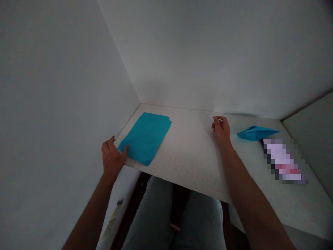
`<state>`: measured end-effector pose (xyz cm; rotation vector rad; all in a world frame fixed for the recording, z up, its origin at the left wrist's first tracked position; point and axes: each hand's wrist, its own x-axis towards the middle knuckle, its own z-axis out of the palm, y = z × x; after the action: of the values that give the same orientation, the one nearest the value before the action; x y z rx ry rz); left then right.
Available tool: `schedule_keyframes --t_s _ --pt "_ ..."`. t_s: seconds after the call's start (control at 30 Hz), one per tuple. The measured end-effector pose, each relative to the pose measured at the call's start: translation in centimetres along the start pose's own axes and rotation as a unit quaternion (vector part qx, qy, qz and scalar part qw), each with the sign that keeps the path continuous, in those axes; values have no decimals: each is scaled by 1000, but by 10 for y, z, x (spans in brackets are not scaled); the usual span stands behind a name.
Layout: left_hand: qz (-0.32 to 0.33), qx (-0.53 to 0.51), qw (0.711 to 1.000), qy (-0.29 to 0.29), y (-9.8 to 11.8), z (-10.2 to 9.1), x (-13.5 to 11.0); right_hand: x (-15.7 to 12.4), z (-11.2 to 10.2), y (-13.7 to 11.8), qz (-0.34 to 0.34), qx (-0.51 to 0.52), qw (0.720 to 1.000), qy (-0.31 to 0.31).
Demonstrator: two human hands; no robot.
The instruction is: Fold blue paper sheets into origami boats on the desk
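Note:
Sheets of blue paper (148, 137) lie flat on the left part of the table, slightly out of line at the far right corner. My left hand (112, 156) is at their near left corner, thumb at the paper and fingers spread apart from it beyond the left edge. Over the table, to the right of the sheets, my right hand (221, 130) has loosely bent fingers with nothing visible in them. A folded blue paper shape (256, 133), pointed at its right end, rests just to the right of that hand.
A pixelated pink and purple object (283, 161) lies at the right, near the folded paper. The white table (189, 149) meets walls at the left (65, 104) and back (203, 62). My legs (156, 211) are below its front edge.

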<state>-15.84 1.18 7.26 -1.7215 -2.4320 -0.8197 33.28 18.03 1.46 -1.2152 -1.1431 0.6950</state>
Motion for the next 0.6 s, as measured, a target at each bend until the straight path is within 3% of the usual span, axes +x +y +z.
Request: schedule_keyframes --t_s 0.1,0.2,0.33,0.6 --pt "134 22 988 -68 19 14 -11 1 0 0 -2 -9 1000 -3" --pt "197 38 968 -150 31 34 -17 1 1 0 -2 -10 1000 0" --pt "175 89 961 -193 30 50 -17 0 1 0 -13 -25 1000 -12" --pt "127 140 958 -214 30 49 -8 -12 4 -18 -49 -108 992 -38"
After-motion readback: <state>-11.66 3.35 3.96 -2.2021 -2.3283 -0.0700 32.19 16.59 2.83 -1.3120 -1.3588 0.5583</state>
